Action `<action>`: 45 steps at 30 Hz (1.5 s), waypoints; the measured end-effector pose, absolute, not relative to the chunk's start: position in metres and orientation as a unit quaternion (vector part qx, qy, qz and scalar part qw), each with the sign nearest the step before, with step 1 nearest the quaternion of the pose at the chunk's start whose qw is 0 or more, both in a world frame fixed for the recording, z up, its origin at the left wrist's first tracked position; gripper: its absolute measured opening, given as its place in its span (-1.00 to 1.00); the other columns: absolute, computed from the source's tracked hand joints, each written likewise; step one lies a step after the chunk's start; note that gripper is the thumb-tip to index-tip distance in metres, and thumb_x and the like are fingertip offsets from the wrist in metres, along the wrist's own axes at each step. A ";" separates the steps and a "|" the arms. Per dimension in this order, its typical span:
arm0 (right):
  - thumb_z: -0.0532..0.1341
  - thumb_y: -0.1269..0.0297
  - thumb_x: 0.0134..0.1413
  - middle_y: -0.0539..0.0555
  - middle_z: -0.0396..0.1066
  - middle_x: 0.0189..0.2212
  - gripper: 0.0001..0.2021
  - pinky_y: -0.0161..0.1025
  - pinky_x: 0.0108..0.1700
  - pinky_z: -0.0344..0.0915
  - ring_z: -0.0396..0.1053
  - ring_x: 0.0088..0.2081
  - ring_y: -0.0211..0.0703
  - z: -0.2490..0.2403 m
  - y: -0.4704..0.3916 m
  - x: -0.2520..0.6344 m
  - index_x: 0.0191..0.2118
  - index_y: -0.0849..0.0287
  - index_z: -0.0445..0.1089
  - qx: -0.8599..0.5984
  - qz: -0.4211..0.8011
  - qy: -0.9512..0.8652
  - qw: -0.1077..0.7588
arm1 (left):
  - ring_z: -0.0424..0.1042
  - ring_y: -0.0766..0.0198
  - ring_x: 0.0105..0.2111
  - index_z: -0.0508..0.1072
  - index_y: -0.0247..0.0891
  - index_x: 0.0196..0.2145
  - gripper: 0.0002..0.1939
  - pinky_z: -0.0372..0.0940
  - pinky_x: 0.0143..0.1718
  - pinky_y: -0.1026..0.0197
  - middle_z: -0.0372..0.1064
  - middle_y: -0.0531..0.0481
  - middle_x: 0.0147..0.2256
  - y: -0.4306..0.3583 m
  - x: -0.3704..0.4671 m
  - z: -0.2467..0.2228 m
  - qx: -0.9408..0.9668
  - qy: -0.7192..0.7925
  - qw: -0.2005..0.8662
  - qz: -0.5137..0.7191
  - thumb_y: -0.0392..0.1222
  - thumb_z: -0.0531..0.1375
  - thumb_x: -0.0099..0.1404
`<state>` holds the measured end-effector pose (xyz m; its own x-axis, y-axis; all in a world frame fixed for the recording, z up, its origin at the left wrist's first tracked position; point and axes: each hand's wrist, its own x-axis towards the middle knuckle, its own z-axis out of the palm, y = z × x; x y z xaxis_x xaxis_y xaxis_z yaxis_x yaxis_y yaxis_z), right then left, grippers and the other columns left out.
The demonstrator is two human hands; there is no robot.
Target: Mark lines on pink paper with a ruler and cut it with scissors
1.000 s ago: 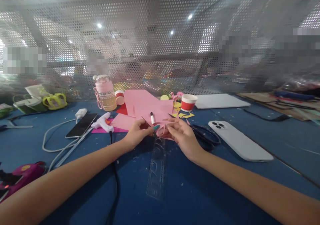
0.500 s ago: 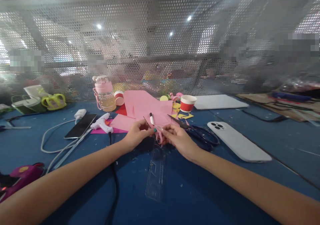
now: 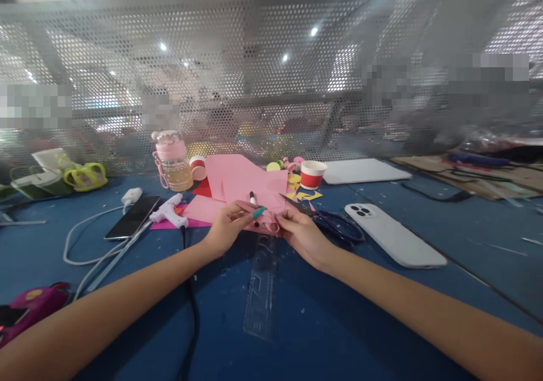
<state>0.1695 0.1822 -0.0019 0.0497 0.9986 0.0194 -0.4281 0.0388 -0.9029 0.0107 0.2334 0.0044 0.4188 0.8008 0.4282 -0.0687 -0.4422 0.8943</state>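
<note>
Pink paper strips (image 3: pixel 270 221), partly curled into loops, are between my two hands at the middle. My left hand (image 3: pixel 229 228) pinches one side of them; a teal tip shows by its fingers. My right hand (image 3: pixel 302 235) holds the other side between thumb and fingers. Behind the hands lie large pink paper sheets (image 3: pixel 237 174) and a black-and-white marker (image 3: pixel 252 198). Scissors with dark blue handles (image 3: pixel 341 228) rest just right of my right hand. A clear ruler (image 3: pixel 261 296) lies on the blue table below the hands.
Left are a white glue gun (image 3: pixel 170 211), a black phone (image 3: pixel 133 217), cables and a pink-lidded bottle (image 3: pixel 173 160). Right are a white phone (image 3: pixel 394 237), a red-and-white cup (image 3: pixel 313 175) and a white flat object (image 3: pixel 365 172). A perforated metal screen (image 3: pixel 203 76) stands behind.
The view has shifted slightly, so most things appear a little further left. The pink strips have turned between my fingers, and the teal tip by my left hand shows more.
</note>
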 end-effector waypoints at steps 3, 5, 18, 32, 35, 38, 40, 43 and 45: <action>0.44 0.17 -0.46 -0.12 0.33 -0.66 -0.68 -0.31 -0.34 0.30 0.31 -0.55 -0.36 0.000 0.180 0.172 -0.63 0.21 0.30 -0.392 0.576 -0.377 0.610 | 0.38 0.19 -0.13 0.53 -0.21 -0.39 -0.93 0.23 -0.06 0.05 0.43 -0.10 -0.20 0.238 0.005 0.005 0.802 0.165 0.267 0.508 -0.24 0.22 0.18; 0.42 0.25 -0.35 -0.09 0.37 -0.64 -0.73 -0.30 -0.32 0.33 0.37 -0.53 -0.33 0.003 0.177 0.174 -0.61 0.21 0.30 -0.405 0.580 -0.380 0.596 | 0.34 0.19 -0.13 0.52 -0.15 -0.34 -0.90 0.21 -0.05 -0.01 0.40 -0.08 -0.20 0.239 0.001 0.008 0.847 0.081 0.103 0.515 -0.28 0.20 0.19; 0.07 0.53 0.14 0.10 0.50 -0.60 -0.72 -0.49 -0.59 0.35 0.47 -0.60 -0.29 0.012 0.170 0.180 -0.58 0.23 0.22 -0.451 0.649 -0.324 0.521 | 0.35 0.26 -0.30 0.50 -0.17 -0.38 -0.92 0.23 -0.20 0.09 0.37 -0.01 -0.35 0.235 -0.001 0.011 0.813 0.106 0.143 0.554 -0.32 0.24 0.14; 0.43 0.12 -0.41 -0.11 0.31 -0.73 -0.64 -0.44 -0.75 0.22 0.28 -0.70 -0.35 0.002 0.167 0.180 -0.60 0.22 0.28 -0.388 0.595 -0.369 0.599 | 0.46 0.27 -0.55 0.36 -0.31 -0.51 -0.58 0.40 -0.38 0.17 0.42 0.04 -0.58 0.229 0.012 0.011 0.607 0.281 0.547 0.504 0.11 0.32 -0.09; 0.42 0.25 -0.32 -0.10 0.34 -0.70 -0.72 -0.45 -0.69 0.26 0.37 -0.60 -0.31 0.004 0.169 0.182 -0.58 0.21 0.29 -0.362 0.628 -0.342 0.598 | 0.45 0.29 -0.54 0.39 -0.30 -0.48 -0.56 0.39 -0.38 0.18 0.43 0.06 -0.57 0.232 0.012 0.010 0.585 0.292 0.581 0.485 0.12 0.34 -0.14; 0.36 0.35 -0.18 -0.04 0.45 -0.60 -0.81 -0.39 -0.55 0.37 0.46 -0.47 -0.25 0.006 0.169 0.182 -0.55 0.20 0.31 -0.337 0.667 -0.314 0.585 | 0.44 0.31 -0.51 0.45 -0.32 -0.46 -0.60 0.35 -0.38 0.25 0.44 0.06 -0.53 0.231 0.014 0.011 0.585 0.291 0.594 0.469 0.04 0.38 -0.18; 0.29 0.39 -0.07 0.02 0.50 -0.51 -0.87 -0.33 -0.43 0.43 0.50 -0.39 -0.21 0.008 0.167 0.180 -0.52 0.21 0.33 -0.327 0.688 -0.313 0.567 | 0.42 0.33 -0.47 0.48 -0.32 -0.47 -0.64 0.32 -0.37 0.30 0.44 0.05 -0.49 0.228 0.016 0.013 0.590 0.287 0.592 0.468 -0.03 0.40 -0.19; 0.20 0.44 0.03 0.10 0.54 -0.45 -0.86 -0.27 -0.28 0.43 0.51 -0.31 -0.14 0.008 0.164 0.178 -0.52 0.20 0.29 -0.308 0.709 -0.339 0.536 | 0.38 0.37 -0.48 0.48 -0.33 -0.51 -0.70 0.28 -0.39 0.33 0.43 0.07 -0.51 0.225 0.017 0.015 0.587 0.290 0.590 0.472 -0.08 0.40 -0.16; 0.18 0.48 0.04 0.12 0.54 -0.45 -0.81 -0.26 -0.26 0.43 0.52 -0.32 -0.13 0.006 0.163 0.176 -0.54 0.19 0.23 -0.306 0.705 -0.351 0.535 | 0.37 0.38 -0.50 0.46 -0.33 -0.55 -0.71 0.28 -0.39 0.33 0.41 0.08 -0.55 0.225 0.017 0.016 0.578 0.295 0.595 0.474 -0.08 0.39 -0.16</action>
<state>0.1765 0.1632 0.0059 -0.2396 0.9692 -0.0561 -0.5399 -0.1811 -0.8220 0.0173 0.2250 0.0157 0.3762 0.9053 0.1971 -0.2234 -0.1178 0.9676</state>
